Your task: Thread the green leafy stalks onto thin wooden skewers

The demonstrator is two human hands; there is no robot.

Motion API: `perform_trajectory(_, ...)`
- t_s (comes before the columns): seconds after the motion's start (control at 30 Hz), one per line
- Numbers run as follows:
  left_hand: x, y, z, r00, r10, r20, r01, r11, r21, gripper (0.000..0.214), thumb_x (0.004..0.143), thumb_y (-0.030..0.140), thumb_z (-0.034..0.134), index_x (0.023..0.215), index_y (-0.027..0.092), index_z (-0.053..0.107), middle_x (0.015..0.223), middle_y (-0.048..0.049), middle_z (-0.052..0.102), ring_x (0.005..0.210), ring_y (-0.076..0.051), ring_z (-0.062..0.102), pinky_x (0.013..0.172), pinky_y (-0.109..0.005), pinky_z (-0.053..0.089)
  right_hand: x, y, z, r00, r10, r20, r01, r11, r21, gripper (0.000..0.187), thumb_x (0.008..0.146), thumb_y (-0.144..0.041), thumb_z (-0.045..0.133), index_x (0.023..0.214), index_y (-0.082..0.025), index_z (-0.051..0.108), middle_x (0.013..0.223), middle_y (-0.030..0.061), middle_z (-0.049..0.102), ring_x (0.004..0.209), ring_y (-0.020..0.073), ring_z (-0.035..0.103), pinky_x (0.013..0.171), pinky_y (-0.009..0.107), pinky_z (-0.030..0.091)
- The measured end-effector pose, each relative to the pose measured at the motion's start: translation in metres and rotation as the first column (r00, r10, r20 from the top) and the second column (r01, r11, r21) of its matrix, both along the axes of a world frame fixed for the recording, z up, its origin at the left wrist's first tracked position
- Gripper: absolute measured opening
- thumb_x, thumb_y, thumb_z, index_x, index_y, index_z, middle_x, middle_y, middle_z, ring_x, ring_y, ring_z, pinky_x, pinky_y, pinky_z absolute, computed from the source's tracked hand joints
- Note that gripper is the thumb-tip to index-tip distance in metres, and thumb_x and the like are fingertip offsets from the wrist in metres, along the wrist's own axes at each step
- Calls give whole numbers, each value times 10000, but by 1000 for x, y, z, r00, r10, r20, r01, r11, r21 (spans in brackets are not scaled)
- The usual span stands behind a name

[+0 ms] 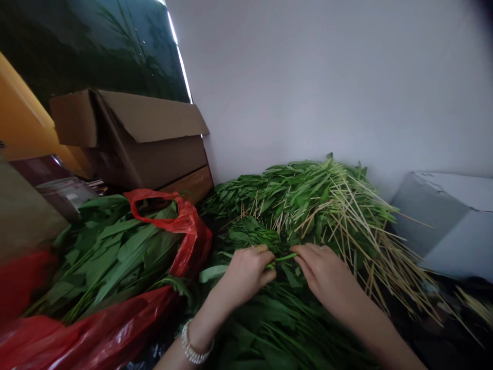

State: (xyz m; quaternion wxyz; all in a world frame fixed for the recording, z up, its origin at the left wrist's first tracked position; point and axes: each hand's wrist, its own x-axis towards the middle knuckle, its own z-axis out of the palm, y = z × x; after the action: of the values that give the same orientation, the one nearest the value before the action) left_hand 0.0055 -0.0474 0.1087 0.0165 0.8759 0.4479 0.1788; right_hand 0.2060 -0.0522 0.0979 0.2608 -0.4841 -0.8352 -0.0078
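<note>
A thin green stem (285, 257) stretches between my two hands at the middle of the view. My left hand (252, 265), with a beaded bracelet at the wrist, is closed round the stem's left part; a pale leaf (213, 273) sticks out on its left side. The fingers of my right hand (318, 264) pinch the stem's right end. Loose leafy greens (277, 329) lie below my hands. Just beyond them is a small bunch of greens (254, 232).
A red plastic bag (190, 231) full of long leaves stands at left, before a cardboard box (154, 159). Against the white wall lies a heap of greens (300, 180) with many thin wooden sticks (358, 221). A white box (442, 221) is at right.
</note>
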Motion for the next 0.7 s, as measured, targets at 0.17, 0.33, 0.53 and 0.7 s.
perform_trajectory(0.17, -7, 12, -6, 917, 116, 381, -82, 991, -103, 169, 749, 121, 482, 672, 160, 627, 675, -8, 592, 666, -143, 544, 643, -233, 393, -7, -9, 8, 989, 108, 101, -97, 989, -107, 244, 933, -75, 405, 804, -180, 584, 799, 34, 635, 737, 204, 590, 730, 350, 403)
perform_trajectory(0.33, -31, 31, -2, 604, 365, 708, -260, 930, -258, 223, 799, 201, 438, 627, 158, 573, 519, 42, 469, 518, -114, 445, 511, -212, 325, -3, -12, 15, 992, 109, 63, -97, 981, -170, 232, 938, -100, 413, 788, -178, 572, 789, 29, 628, 722, 184, 577, 707, 323, 387)
perform_trajectory(0.53, -11, 8, 12, 911, -42, 411, 110, 983, -144, 166, 880, 270, 577, 965, 190, 696, 892, -32, 681, 833, -172, 620, 767, -253, 449, -8, -14, 18, 987, 106, 122, -84, 981, -177, 258, 938, -106, 373, 821, -172, 593, 821, 59, 650, 747, 205, 588, 715, 338, 375)
perform_trajectory(0.7, 10, -9, 11, 991, -132, -31, 130, 991, -43, 170, 888, 191, 554, 1027, 188, 652, 895, -52, 648, 799, -192, 622, 682, -264, 448, -10, -20, 18, 990, 67, 123, -45, 984, -172, 275, 937, -129, 341, 803, -177, 576, 793, 67, 645, 717, 208, 583, 700, 349, 362)
